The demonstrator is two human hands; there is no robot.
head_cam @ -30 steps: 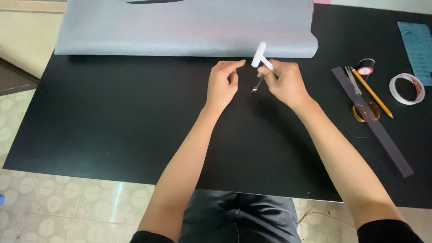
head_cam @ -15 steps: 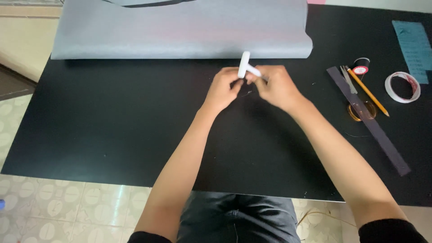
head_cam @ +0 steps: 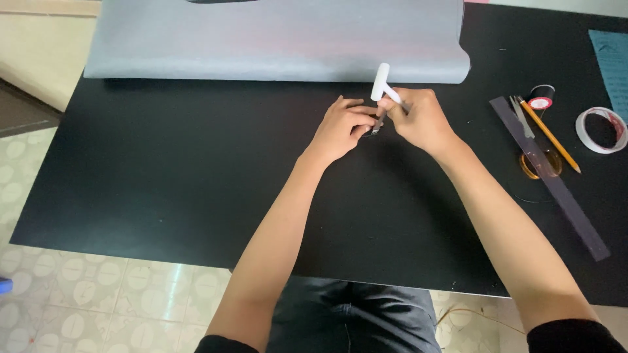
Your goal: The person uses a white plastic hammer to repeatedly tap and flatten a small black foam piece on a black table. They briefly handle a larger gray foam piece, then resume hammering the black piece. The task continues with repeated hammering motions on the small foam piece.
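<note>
Near the far edge of the black surface point(head_cam: 163, 196), my right hand point(head_cam: 422, 121) pinches a small white-handled tool point(head_cam: 380, 84), its metal tip angled down toward my left hand point(head_cam: 340, 127). My left hand's fingers are curled together and touching that tip; I cannot tell what they pinch. A grey sheet point(head_cam: 275, 39) lies just beyond along the far edge. Toward the right edge rest a dark ruler point(head_cam: 556, 189), a pencil point(head_cam: 549, 136) and a roll of tape point(head_cam: 600, 129).

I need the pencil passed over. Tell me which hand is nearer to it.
Right. The right hand grips a white-handled tool just left of the yellow pencil; the left hand sits farther left, beyond the right.
</note>
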